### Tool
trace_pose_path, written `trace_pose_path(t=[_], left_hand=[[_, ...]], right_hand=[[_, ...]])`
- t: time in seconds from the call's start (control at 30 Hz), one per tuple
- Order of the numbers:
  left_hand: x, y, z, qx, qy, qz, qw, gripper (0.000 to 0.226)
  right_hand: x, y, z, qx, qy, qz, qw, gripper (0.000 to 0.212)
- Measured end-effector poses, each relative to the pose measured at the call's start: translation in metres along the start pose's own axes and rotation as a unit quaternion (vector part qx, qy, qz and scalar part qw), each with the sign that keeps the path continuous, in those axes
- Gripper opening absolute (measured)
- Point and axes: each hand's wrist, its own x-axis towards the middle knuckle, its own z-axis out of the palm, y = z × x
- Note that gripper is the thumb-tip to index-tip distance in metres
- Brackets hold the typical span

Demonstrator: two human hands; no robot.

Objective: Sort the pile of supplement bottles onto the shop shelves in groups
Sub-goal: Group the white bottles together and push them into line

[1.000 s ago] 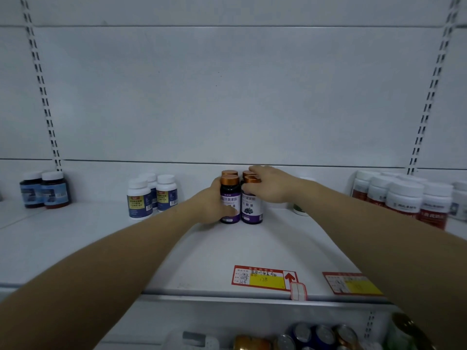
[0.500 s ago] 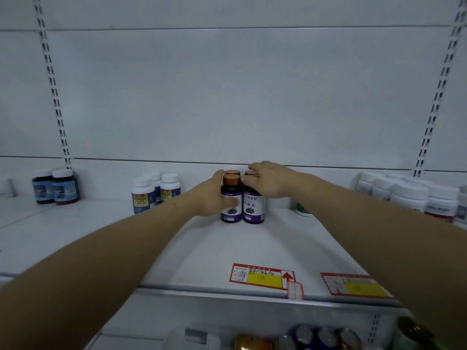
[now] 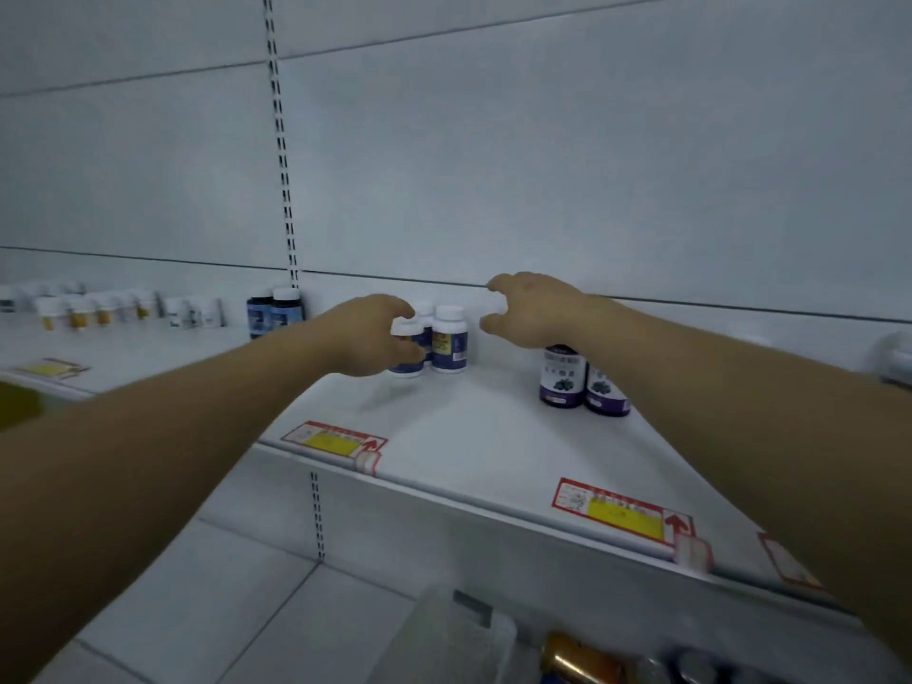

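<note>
— Which step is in hand?
— Grouping, seemingly: a white-capped bottle (image 3: 405, 367) near the shelf's (image 3: 483, 436) back edge is gripped by the left hand (image 3: 367, 335); the right hand (image 3: 535, 311) is held open, empty, above the purple-labelled bottles (image 3: 562, 380).
— Next?
— It must be set snug beside its twin (image 3: 449, 345).

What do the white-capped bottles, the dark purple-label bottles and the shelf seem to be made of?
White-capped bottles: probably plastic, opaque white body and smooth matte cap, printed label.
Dark purple-label bottles: dark and glossy, plastic or glass, cannot tell which.
Shelf: likely painted metal, flat matte white with a thin folded front edge.
</note>
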Motion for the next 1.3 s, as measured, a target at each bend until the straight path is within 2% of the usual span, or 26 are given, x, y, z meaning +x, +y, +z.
trace_pose_path(t=[0.2, 0.3, 0.43, 0.57, 0.77, 1.17, 1.3], left_hand=[[0.007, -0.064, 0.003, 0.022, -0.077, -0.037, 0.996, 0.078], [0.027, -0.085, 0.007, 0.005, -0.089, -0.017, 0.996, 0.081], [0.059, -0.101, 0.012, -0.048, -0.105, 0.025, 0.993, 0.086], [0.087, -0.106, 0.024, -0.129, -0.131, 0.059, 0.981, 0.088], [0.106, -0.102, 0.045, -0.278, -0.178, 0.102, 0.939, 0.069], [0.126, -0.101, 0.056, -0.272, -0.201, 0.162, 0.927, 0.069], [0.126, -0.100, 0.055, -0.264, -0.194, 0.154, 0.932, 0.072]], right_hand=[[0.028, -0.038, 0.023, -0.018, -0.005, 0.006, 1.000, 0.063], [0.044, -0.051, 0.036, 0.002, -0.014, 0.047, 0.999, 0.063], [0.059, -0.063, 0.047, 0.025, -0.024, 0.114, 0.993, 0.074], [0.068, -0.069, 0.060, 0.041, -0.015, 0.171, 0.984, 0.058], [0.070, -0.072, 0.069, 0.037, 0.021, 0.210, 0.977, 0.050], [0.079, -0.069, 0.067, 0.032, 0.018, 0.216, 0.976, 0.050], [0.077, -0.067, 0.066, 0.020, 0.008, 0.209, 0.978, 0.052]])
